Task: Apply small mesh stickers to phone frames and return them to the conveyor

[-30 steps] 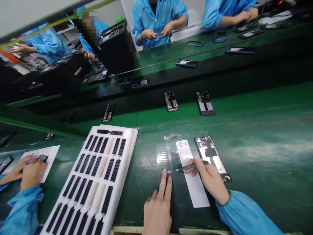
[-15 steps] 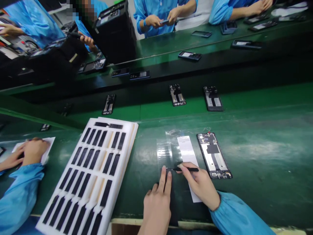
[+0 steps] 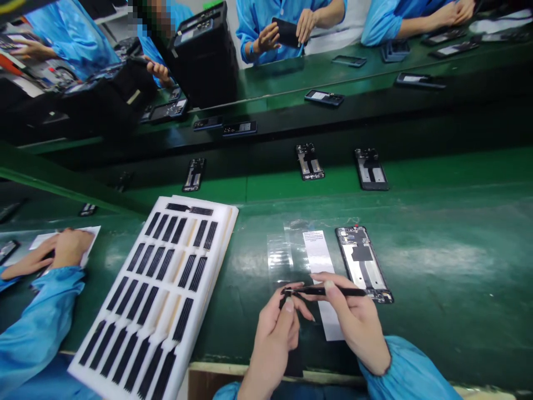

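Note:
My left hand (image 3: 275, 333) is raised at the table's front edge, thumb and fingers pinched on a small dark part (image 3: 285, 299) whose kind I cannot make out. Black tweezers (image 3: 353, 291) lie level in my right hand (image 3: 360, 322), their tips meeting the small part at the left fingertips. Under my right hand is a white sheet of small dark stickers (image 3: 318, 255), partly covered. Clear plastic film (image 3: 280, 253) lies left of it. Just to the right rests an opened phone frame (image 3: 363, 261) with its circuit parts showing.
A white foam tray (image 3: 228, 233) with rows of black strips stands at left. Several opened phone frames (image 3: 310, 162) lie on the green line behind. A co-worker's hands (image 3: 69, 250) work at far left. People in blue sit opposite, near a stack of black trays (image 3: 204, 66).
My left hand has gone from fingers laid flat on the table to a raised pinch on the small dark part. My right hand has shifted slightly right, tweezers still held.

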`<state>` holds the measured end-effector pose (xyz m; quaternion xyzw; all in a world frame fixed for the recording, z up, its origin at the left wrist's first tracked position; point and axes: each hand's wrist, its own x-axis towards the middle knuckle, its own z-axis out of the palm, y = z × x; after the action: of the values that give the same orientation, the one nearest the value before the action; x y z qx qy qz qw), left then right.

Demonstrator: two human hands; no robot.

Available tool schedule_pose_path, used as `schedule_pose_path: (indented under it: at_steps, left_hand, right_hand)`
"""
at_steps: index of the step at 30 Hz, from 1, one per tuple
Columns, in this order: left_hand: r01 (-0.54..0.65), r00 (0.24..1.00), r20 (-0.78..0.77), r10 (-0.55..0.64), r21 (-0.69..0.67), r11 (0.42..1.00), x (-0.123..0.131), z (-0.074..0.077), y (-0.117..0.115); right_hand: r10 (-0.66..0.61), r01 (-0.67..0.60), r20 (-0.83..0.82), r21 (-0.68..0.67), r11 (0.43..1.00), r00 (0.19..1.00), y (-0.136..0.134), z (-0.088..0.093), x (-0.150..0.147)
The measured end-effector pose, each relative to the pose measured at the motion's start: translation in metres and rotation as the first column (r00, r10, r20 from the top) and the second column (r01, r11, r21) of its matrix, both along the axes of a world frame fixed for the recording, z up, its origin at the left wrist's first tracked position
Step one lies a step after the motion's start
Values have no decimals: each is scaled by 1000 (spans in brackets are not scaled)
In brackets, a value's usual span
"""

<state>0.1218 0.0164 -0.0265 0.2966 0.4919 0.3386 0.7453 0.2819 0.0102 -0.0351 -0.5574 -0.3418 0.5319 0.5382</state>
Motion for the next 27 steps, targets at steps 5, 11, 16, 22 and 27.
schedule_pose_path:
  at_steps: [5, 11, 16, 22, 27]
  left_hand:
    - [-42, 989, 140, 55, -96, 995, 4, 5, 2]
    - [-37, 971, 228, 75, -165, 986, 0, 8, 3]
    - [-33, 966, 245, 78, -185, 982, 0, 7, 3]
    - [-25, 968, 240, 67, -174, 985, 0, 6, 3]
    - [-54, 977, 196, 86, -163, 985, 1, 5, 2]
  right_hand:
    - [24, -35, -125, -83, 996, 992, -1, -9, 3]
    - [75, -96, -179, -110, 989, 981, 0, -6, 2]
    - [75, -94, -175, -108, 990, 982, 5, -2, 1]
    - [73, -85, -130, -87, 993, 989, 1, -2, 0]
    - [44, -44, -17, -15, 999, 999, 0, 0, -6]
